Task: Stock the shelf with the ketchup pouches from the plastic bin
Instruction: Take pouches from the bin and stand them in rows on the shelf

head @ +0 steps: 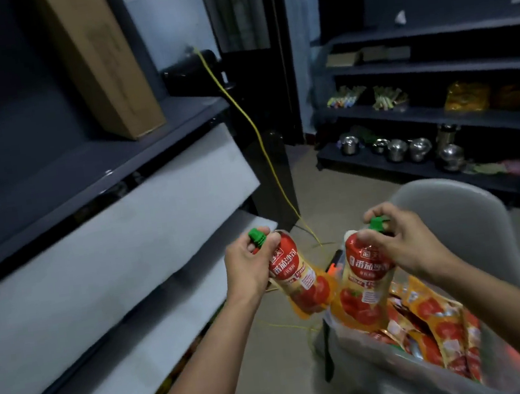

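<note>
My left hand [249, 262] grips a red ketchup pouch [299, 277] by its neck, just under the green cap, and the pouch hangs free. My right hand [400, 241] grips a second ketchup pouch [364, 282] the same way, its lower end just above the clear plastic bin [385, 378]. Several more pouches [441, 325] lie in that bin at the lower right. The dark shelf [90, 176] runs along my left, its upper board bare near me.
A tall cardboard box [102, 62] leans on the left shelf. White panels [108, 236] front its lower levels. A yellow cable [262, 150] hangs down to the floor. A grey chair [460, 220] stands behind the bin. Far shelves [439, 113] hold steel pots and packets.
</note>
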